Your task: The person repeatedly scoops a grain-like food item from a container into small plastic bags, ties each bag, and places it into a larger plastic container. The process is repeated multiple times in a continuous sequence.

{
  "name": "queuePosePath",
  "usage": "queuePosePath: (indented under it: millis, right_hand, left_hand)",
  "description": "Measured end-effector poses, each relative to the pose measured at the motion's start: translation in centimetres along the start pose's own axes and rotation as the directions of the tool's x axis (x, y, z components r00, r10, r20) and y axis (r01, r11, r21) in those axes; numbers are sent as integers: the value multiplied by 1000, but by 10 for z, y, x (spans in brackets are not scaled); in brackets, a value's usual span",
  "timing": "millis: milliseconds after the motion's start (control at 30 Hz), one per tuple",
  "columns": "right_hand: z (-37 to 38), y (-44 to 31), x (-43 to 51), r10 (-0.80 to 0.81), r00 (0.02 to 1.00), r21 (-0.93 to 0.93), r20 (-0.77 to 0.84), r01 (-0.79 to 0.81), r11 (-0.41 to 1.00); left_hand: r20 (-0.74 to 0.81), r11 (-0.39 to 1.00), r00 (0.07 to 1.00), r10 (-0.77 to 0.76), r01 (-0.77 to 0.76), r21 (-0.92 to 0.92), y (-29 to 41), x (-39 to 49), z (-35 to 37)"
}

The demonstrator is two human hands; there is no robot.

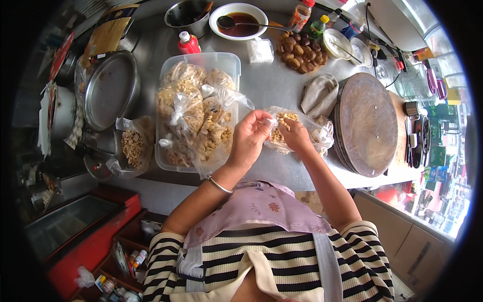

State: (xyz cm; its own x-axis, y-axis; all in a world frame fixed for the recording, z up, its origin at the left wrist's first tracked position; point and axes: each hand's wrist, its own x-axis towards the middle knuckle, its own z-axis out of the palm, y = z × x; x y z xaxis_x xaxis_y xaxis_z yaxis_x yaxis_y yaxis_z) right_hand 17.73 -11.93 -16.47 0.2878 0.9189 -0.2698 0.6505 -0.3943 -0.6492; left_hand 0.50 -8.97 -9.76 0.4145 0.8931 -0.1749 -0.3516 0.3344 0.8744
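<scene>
A clear plastic bag (pixel 279 139) of small pale-yellow food pieces lies on the steel worktop in front of me. The fingertips of my left hand (pixel 251 134) pinch the bag's gathered plastic at its left side. My right hand (pixel 296 134) reaches over the bag with its fingers at the food pieces; whether they grip anything is hidden. To the left of my hands is a translucent plastic tub (pixel 161 113), holding several knotted bags (pixel 188 109) of similar food. The loose end of one bag stretches over the tub's right rim, close to my left hand.
A round chopping block (pixel 368 124) and a folded cloth (pixel 320 94) are at right. Behind stand a white bowl (pixel 258 11) of brown liquid with a ladle, a red bottle (pixel 188 43) and netted brown items (pixel 302 54). Left are a metal basin (pixel 111 90) and another food bag (pixel 132 147).
</scene>
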Motion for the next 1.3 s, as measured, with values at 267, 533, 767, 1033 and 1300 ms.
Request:
queuePosePath:
  millis: [267,533,767,1033,1300]
  right_hand:
    - [-36,-37,-20,-368,928,-283,-59,338,897]
    - [-31,-145,-51,-587,771,409,246,467,784]
    - [38,-142,-2,-506,616,-312,603,767,561]
    - [71,-159,14,-143,554,-499,820,815,295]
    - [87,-139,20,-133,359,-310,924,905,293]
  left_hand:
    - [276,294,851,447,-431,853,50,-39,-23]
    - [-11,25,985,173,7,1000,44,-54,-77]
    - [-165,315,959,229,87,945,31,-70,-108]
    - [176,89,925,335,-217,972,20,-107,-95]
    - [306,30,935,181,-316,948,2,-118,-98]
